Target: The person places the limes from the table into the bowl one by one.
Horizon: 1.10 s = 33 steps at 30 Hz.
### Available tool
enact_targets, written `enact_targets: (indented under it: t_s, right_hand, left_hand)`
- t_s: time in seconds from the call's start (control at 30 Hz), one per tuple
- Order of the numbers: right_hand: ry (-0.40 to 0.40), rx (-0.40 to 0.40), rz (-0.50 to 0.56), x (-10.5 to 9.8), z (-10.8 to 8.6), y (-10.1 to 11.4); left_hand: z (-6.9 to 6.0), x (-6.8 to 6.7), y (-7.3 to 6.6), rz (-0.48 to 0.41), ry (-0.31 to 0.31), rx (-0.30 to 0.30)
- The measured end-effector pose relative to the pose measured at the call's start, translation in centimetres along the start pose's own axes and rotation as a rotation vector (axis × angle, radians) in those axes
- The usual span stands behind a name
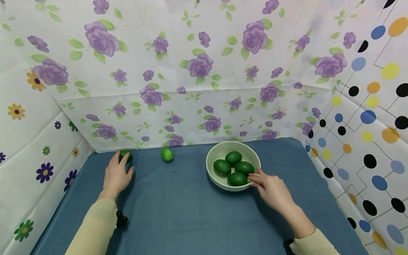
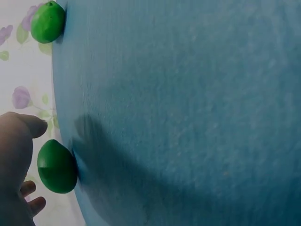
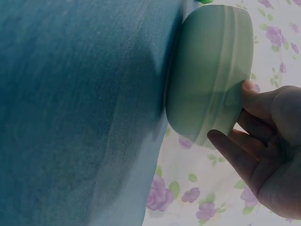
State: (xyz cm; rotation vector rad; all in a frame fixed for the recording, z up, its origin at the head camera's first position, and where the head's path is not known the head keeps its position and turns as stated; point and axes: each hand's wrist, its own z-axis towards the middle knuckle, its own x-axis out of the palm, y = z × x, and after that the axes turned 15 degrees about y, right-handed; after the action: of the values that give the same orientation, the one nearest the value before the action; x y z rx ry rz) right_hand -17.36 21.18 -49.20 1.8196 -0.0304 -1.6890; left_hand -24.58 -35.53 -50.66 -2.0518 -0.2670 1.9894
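Note:
At the far left of the cloth, my left hand (image 1: 117, 173) reaches over a dark green lime (image 2: 57, 166). The left wrist view has the thumb on one side of this lime and fingertips on the other, and the lime rests on the cloth. A brighter green lime (image 1: 166, 154) lies to the right of that hand, near the back edge. My right hand (image 1: 275, 193) grips the near right rim of a pale green bowl (image 1: 213, 173), with some fingertips over the rim. Inside the bowl lie several dark green limes (image 1: 237, 179).
Blue cloth (image 1: 178, 212) covers the table. A floral sheet (image 1: 191, 106) rises behind it. Patterned sheets stand along the left side (image 1: 47, 152) and the dotted right side (image 1: 360, 141).

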Motion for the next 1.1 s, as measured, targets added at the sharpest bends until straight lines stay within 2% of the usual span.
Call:
enact_targets:
  t_s: [0.1,0.3,0.43,0.63,0.87,0.97,1.1]
  right_hand:
    - [0.0,0.002,0.004,0.1,0.0,0.0]
    - [-0.003,0.006,0.008,0.1,-0.1,0.0]
    - [-0.003,0.004,0.009,0.1,0.0,-0.1]
    - [-0.007,-0.003,0.013,0.1,0.2,-0.2]
    - [-0.013,-0.003,0.013,0.0,0.1,-0.1]
    - [-0.012,-0.005,0.016,-0.1,0.0,0.0]
    - [-0.017,-0.002,0.014,-0.1,0.0,0.0]
  left_hand:
    - [0.3,-0.2,0.4,0.035,0.039,-0.006]
    - [0.9,-0.6,1.6,0.085,0.165,-0.032]
    - [1.6,-0.8,2.1,0.11,0.209,-0.044]
    - [2.4,-1.0,1.9,0.127,0.221,-0.052]
    - [3.2,-1.2,1.3,0.137,0.265,-0.072]
    - [3.4,-1.2,1.2,0.131,0.249,-0.082]
    - [3.6,-1.4,1.3,0.153,0.179,-0.079]
